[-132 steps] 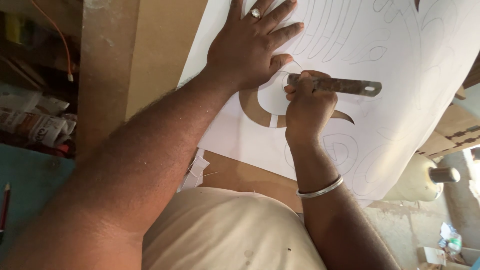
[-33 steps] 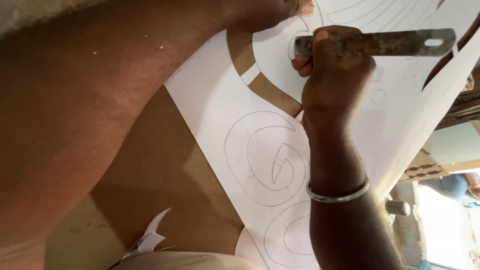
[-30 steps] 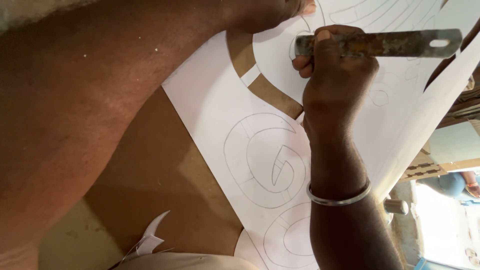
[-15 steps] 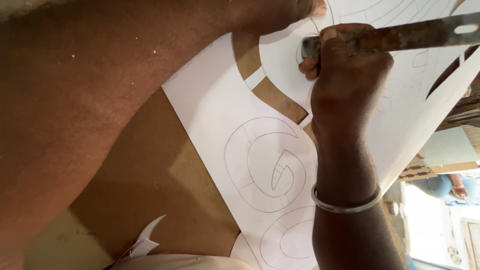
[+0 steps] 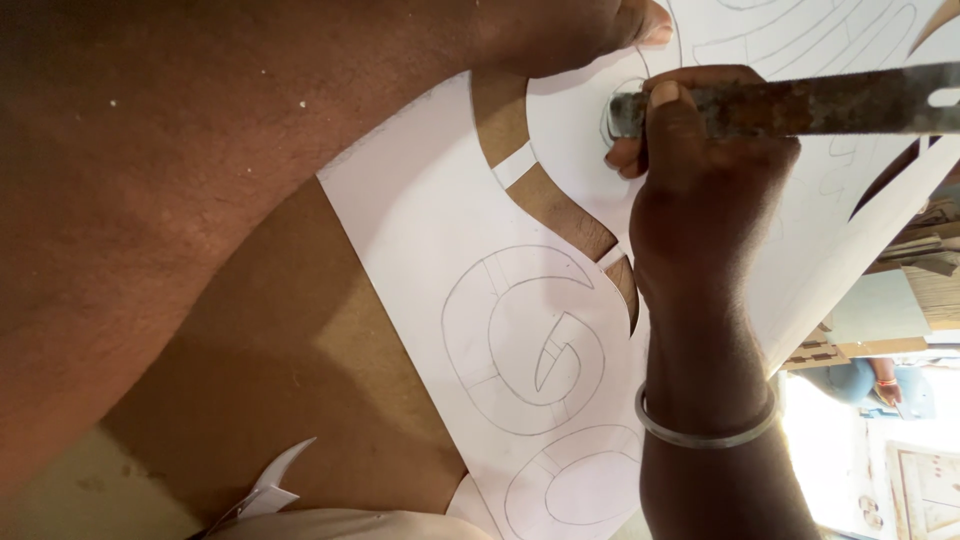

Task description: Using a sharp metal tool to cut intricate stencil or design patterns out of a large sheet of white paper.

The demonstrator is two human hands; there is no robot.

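The right hand (image 5: pixel 700 190) gripped a rusty blade (image 5: pixel 800 100), stiff and probably sharp, best held mid-shank. The left hand (image 5: pixel 590 30) pressed thin, tearable paper (image 5: pixel 450 260) flat on the tabletop (image 5: pixel 290 350).

Daylight enters from lower right; bright patch there (image 5: pixel 880 470) washed out, detail lost. White paper sheet (image 5: pixel 440 230) evenly lit, pencil lines crisp, mild glare toward upper right. Left forearm (image 5: pixel 150 200) very close to lens, fills left half, soft and out of focus, shaded dark. Forearm casts broad soft shadow on brown board (image 5: pixel 300 400). Right hand (image 5: pixel 700 190) sharp, backlit, near side dark. Metal blade (image 5: pixel 800 100) catches dull highlight. Slight stretch at frame edges.
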